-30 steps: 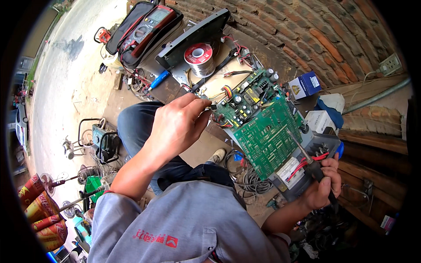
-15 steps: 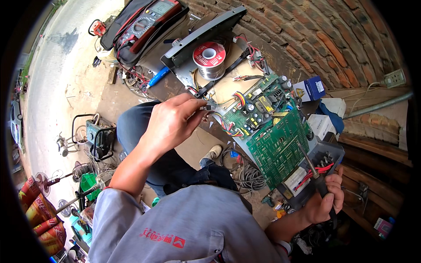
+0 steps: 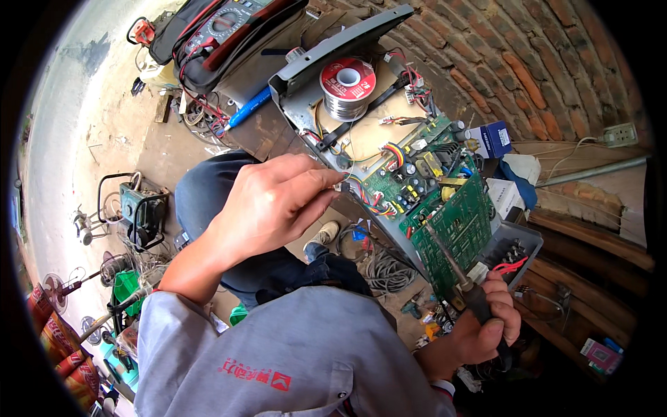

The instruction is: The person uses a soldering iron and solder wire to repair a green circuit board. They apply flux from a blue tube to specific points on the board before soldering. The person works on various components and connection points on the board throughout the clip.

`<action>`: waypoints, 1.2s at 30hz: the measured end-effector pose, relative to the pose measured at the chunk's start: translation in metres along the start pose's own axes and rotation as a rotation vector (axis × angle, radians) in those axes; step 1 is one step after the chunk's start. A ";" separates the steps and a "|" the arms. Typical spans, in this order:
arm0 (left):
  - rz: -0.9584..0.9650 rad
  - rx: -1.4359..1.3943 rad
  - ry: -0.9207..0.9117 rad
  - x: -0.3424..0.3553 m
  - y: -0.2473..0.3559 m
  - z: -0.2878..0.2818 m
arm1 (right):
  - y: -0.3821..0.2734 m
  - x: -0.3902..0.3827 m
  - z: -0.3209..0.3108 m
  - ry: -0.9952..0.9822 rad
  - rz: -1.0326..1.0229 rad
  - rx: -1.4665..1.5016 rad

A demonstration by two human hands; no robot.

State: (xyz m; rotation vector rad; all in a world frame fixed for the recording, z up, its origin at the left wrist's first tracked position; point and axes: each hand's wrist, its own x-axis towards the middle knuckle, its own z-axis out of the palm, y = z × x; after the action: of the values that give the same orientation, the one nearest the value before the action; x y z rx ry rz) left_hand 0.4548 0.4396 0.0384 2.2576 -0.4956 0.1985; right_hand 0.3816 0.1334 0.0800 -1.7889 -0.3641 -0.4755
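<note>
Between the thumb and fingertips of my left hand point(image 3: 267, 205) is a small wire connector point(image 3: 342, 187), its coloured wires point(image 3: 372, 201) running to the green circuit boards point(image 3: 451, 240). My right hand point(image 3: 492, 323) is closed round the dark handle of a soldering iron point(image 3: 474, 300). The iron's metal shaft slants up and left over the lower board, tip near that board's upper left part; whether it touches I cannot tell. Behind the boards, a spool of solder wire point(image 3: 346, 108) with a red label stands in the open metal casing point(image 3: 297, 125). A thin strand trails down from the spool.
A multimeter point(image 3: 222, 28) lies in its black case at the far left, with a blue pen-like tool point(image 3: 249, 109) nearby. Past the casing rises a brick wall point(image 3: 500, 62). To the right are a blue box point(image 3: 491, 139) and a white box point(image 3: 506, 197). Coiled cable point(image 3: 390, 271) lies on the floor.
My right hand has brought the soldering iron left and inward, its tip now farther over the board. The left hand still pinches the connector, slightly lower. The view has shifted a little.
</note>
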 end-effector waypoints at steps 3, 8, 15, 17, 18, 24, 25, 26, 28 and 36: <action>0.053 0.000 -0.010 -0.001 0.007 -0.008 | -0.002 -0.007 0.017 0.111 0.044 0.020; 0.044 -0.055 -0.030 -0.009 0.015 -0.013 | -0.016 -0.018 0.034 0.152 0.196 0.126; 0.062 -0.082 -0.046 -0.022 0.026 -0.013 | -0.014 -0.037 0.032 0.103 0.256 0.131; 0.060 -0.078 -0.054 -0.025 0.029 -0.013 | -0.014 -0.037 0.037 0.160 0.278 0.110; 0.053 -0.079 -0.055 -0.028 0.029 -0.013 | -0.015 -0.037 0.038 0.144 0.290 0.112; 0.030 -0.089 -0.047 -0.040 0.032 -0.008 | -0.017 -0.040 0.038 0.095 0.311 0.106; 0.023 -0.087 -0.052 -0.041 0.032 -0.008 | -0.016 -0.041 0.038 0.097 0.304 0.105; 0.015 -0.086 -0.060 -0.043 0.032 -0.007 | -0.016 -0.043 0.039 0.099 0.300 0.104; 0.002 -0.081 -0.058 -0.046 0.029 -0.002 | -0.011 -0.050 0.033 0.058 0.247 0.080; -0.275 0.066 -0.186 -0.093 -0.042 0.115 | 0.036 -0.124 0.042 0.052 0.412 0.004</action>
State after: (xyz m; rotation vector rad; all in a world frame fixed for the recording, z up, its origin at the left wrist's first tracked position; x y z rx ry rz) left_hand 0.3855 0.4063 -0.0948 2.3925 -0.2717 -0.1383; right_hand 0.2966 0.1642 -0.0212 -1.7845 0.0434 -0.2280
